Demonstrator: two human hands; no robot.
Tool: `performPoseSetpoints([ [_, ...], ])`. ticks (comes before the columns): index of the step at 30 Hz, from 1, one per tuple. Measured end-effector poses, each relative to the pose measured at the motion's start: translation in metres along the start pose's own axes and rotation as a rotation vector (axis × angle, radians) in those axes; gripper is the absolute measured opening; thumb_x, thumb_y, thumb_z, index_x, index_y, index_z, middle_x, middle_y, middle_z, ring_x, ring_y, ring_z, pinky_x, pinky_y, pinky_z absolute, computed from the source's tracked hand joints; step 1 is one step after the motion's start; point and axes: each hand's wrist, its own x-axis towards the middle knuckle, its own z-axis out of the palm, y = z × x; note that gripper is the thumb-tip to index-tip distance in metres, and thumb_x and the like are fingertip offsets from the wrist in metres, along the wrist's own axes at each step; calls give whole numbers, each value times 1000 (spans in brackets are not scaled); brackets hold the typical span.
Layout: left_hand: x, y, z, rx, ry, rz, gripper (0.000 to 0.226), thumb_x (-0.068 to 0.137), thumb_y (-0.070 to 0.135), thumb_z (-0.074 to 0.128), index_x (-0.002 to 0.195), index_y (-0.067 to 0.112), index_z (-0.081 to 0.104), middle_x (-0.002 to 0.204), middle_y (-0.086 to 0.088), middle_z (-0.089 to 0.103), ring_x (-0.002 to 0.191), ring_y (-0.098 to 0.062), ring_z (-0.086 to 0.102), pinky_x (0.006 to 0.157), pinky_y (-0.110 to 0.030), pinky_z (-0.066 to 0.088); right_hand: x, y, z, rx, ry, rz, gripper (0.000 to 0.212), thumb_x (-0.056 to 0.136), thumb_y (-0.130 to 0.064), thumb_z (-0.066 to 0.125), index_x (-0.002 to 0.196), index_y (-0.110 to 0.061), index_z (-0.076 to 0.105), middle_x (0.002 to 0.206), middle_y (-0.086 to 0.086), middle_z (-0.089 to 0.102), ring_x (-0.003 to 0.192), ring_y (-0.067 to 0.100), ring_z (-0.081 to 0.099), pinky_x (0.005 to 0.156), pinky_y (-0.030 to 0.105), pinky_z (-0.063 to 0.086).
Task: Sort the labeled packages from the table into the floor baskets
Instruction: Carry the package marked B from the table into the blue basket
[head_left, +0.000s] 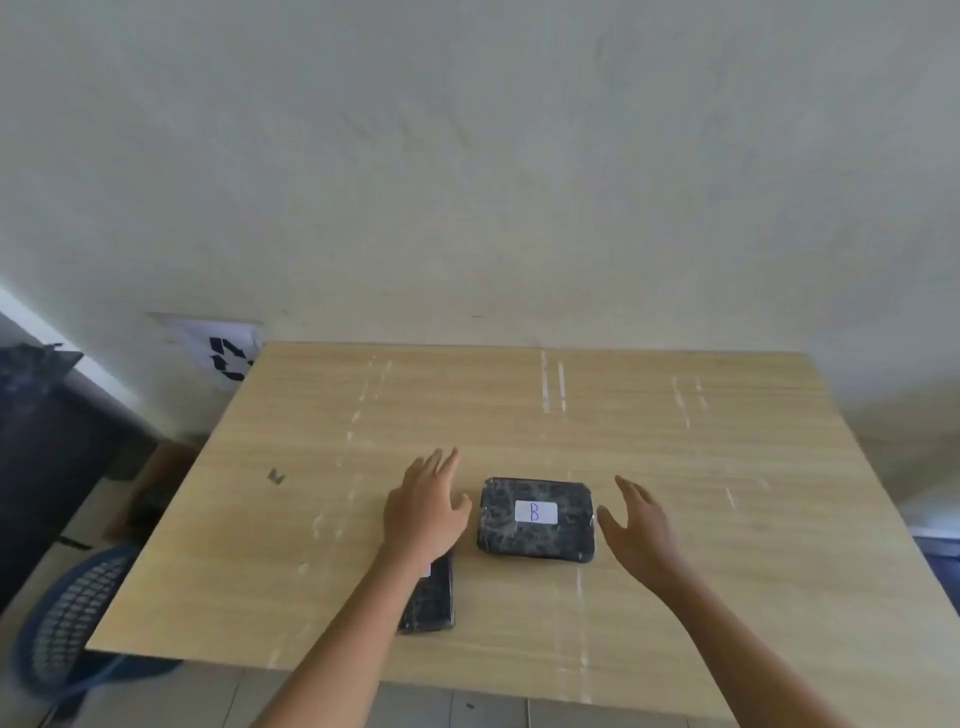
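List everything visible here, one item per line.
B-labelled package: 1, black wrap with white label, table centre, between the hands.
Second package: 1, black, partly under the left forearm, label hidden.
Table: 1, light wood, against the wall.
Basket: 1, blue, on the floor left of the table.
Printed sheet: 1, white with black marks, on the wall.
Left hand: open, left of the package.
Right hand: open, right of it.

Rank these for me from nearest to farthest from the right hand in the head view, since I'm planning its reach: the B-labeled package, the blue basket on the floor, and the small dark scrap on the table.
From the right hand:
1. B-labeled package, just to its left, between the two hands.
2. Small dark scrap, on the table's left part, beyond the left hand.
3. Blue basket, on the floor past the table's left edge.
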Motion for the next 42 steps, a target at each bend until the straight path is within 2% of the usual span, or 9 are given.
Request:
performPoseSetpoints([
  [6, 7, 13, 45, -274, -153, -35, 64, 101, 32, 49, 160, 27, 26, 166, 6, 30, 154, -17, 26, 122, -38, 30, 1, 5, 38, 121, -119, 188, 62, 92, -28, 60, 145, -8, 35, 150, 11, 42, 137, 27, 40, 111, 36, 34],
  [11, 9, 20, 65, -369, -199, -117, 68, 99, 24, 53, 160, 20, 22, 159, -2, 42, 135, -23, 54, 104, -35, 47, -5, 9, 54, 203, -119, 227, 63, 89, -15, 64, 144, -10, 36, 143, 12, 50, 128, 29, 50, 105, 42, 45],
  [16, 10, 25, 75, -454, -207, -186, 68, 98, 18, 56, 157, 20, 23, 148, -8, 54, 116, -35, 66, 91, -43, 56, -10, 9, 55, 362, -57, 268, 55, 87, -2, 62, 137, -17, 44, 129, 8, 61, 89, 13, 61, 68, 17, 48],
  [19, 11, 34, 73, -476, -189, -162, 68, 98, 18, 57, 157, 21, 24, 151, -7, 50, 117, -38, 65, 94, -45, 57, -16, 8, 50, 460, 28, 284, 54, 87, 4, 60, 135, -18, 47, 126, 5, 59, 92, 14, 61, 71, 17, 47],
  [24, 6, 64, 62, -515, -145, -76, 66, 96, 23, 56, 155, 30, 28, 140, 4, 56, 73, -14, 65, 60, -25, 47, -41, 15, 19, 575, 193, 264, 54, 86, 1, 63, 133, -21, 49, 122, -4, 57, 99, 16, 63, 77, 21, 49],
  [27, -7, 94, 56, -584, -137, 8, 64, 93, 25, 60, 152, 34, 33, 133, 8, 59, 92, -4, 62, 73, -23, 49, -64, 30, -9, 622, 287, 244, 53, 86, -1, 64, 133, -22, 51, 120, -6, 60, 101, 12, 63, 66, 8, 50],
  [30, -27, 138, 58, -647, -126, 100, 63, 91, 24, 63, 148, 35, 39, 128, 7, 61, 105, -16, 65, 90, -36, 54, -91, 54, -46, 695, 405, 244, 52, 86, 2, 64, 130, -23, 54, 119, -6, 62, 101, 2, 61, 63, 1, 47],
  [38, -95, 289, 87, -706, -98, 312, 64, 92, 23, 67, 148, 34, 40, 129, 6, 58, 107, -17, 67, 95, -41, 56, -171, 152, -157, 770, 606, 207, 55, 86, 6, 61, 136, -15, 51, 123, 0, 61, 99, 0, 59, 66, 0, 48],
  [42, -144, 365, 110, -757, -95, 370, 62, 91, 19, 69, 146, 34, 44, 132, 7, 59, 104, -15, 69, 85, -26, 58, -223, 209, -212, 755, 680, 174, 56, 84, 8, 61, 131, -22, 55, 123, -5, 61, 98, 2, 62, 68, 1, 48],
])
